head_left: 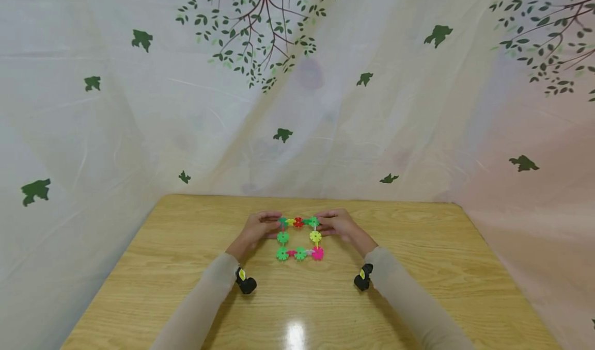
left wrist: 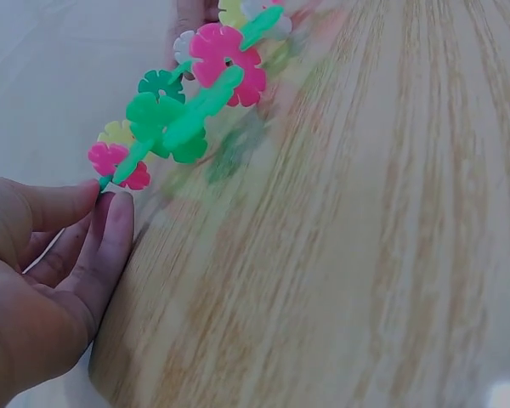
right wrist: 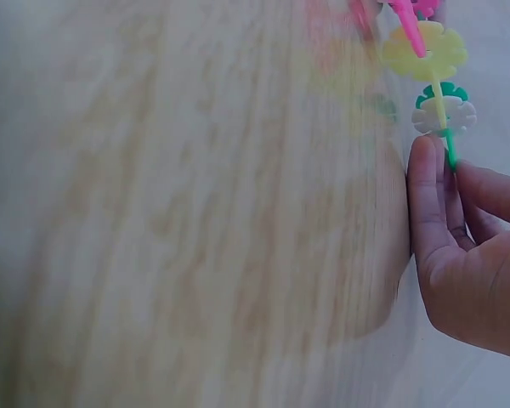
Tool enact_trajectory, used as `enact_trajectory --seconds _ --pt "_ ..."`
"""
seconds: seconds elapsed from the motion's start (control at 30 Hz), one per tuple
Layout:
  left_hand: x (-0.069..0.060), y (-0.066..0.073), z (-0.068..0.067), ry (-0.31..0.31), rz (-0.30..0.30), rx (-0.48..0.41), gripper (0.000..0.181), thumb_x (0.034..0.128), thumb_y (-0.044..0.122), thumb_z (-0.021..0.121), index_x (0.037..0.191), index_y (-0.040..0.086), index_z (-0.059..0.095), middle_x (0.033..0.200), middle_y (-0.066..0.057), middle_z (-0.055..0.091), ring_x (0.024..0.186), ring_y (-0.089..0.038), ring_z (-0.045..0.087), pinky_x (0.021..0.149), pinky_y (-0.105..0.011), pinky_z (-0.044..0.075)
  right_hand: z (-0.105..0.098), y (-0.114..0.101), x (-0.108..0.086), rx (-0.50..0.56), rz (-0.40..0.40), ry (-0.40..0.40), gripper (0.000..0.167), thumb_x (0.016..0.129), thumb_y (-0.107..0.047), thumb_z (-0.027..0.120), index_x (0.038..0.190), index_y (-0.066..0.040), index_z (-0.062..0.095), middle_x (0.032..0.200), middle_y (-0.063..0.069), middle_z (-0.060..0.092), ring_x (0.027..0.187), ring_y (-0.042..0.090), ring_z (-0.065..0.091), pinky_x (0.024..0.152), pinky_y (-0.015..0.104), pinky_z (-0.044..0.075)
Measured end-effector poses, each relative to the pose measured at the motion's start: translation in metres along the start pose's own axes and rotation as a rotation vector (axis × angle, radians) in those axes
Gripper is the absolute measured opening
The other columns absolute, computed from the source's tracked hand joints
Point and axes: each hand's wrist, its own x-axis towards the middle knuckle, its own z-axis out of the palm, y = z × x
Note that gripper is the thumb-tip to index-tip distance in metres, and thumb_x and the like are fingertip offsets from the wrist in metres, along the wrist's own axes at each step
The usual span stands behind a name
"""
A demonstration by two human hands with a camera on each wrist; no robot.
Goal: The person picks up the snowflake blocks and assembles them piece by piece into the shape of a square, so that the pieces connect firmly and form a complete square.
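A square ring of interlocking plastic flower discs is held between both hands, its discs green, yellow, red, pink and white. At its far left corner, my left hand pinches a green disc between thumb and fingers; the left wrist view shows the left hand at the edge of that disc. The right hand pinches the green disc at the far right corner. A pink disc forms the near right corner. In the right wrist view, a yellow disc and a white one stand beyond the right hand.
A glossy wooden table lies below the ring and reflects its colours. Behind and on both sides hangs a pale cloth printed with leaves and branches. A small black camera is worn on the left wrist, another camera on the right.
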Motion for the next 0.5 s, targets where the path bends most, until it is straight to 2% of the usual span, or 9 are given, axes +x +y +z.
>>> enact_trajectory --seconds 0.23,0.5 --pt "0.0027 0.0006 0.0037 0.084 -0.033 0.068 0.037 0.0928 -0.009 0.066 0.129 -0.009 0.062 0.12 -0.023 0.068 0.083 -0.014 0.072 0.069 -0.029 0.062 0.0001 -0.0004 -0.0013 -0.011 -0.002 0.001 0.038 0.101 -0.002 0.059 0.134 0.016 0.055 0.087 0.001 0.074 0.078 0.01 0.072 0.075 0.03 0.062" --pt "0.0043 0.0015 0.0047 0.104 -0.044 0.107 0.038 0.0927 -0.007 0.067 0.13 -0.011 0.061 0.124 -0.028 0.065 0.081 -0.011 0.07 0.067 -0.027 0.062 0.0022 -0.0004 -0.0022 -0.007 0.001 0.024 0.036 0.099 0.003 0.059 0.132 0.019 0.055 0.084 0.005 0.075 0.074 0.011 0.072 0.068 0.027 0.062"
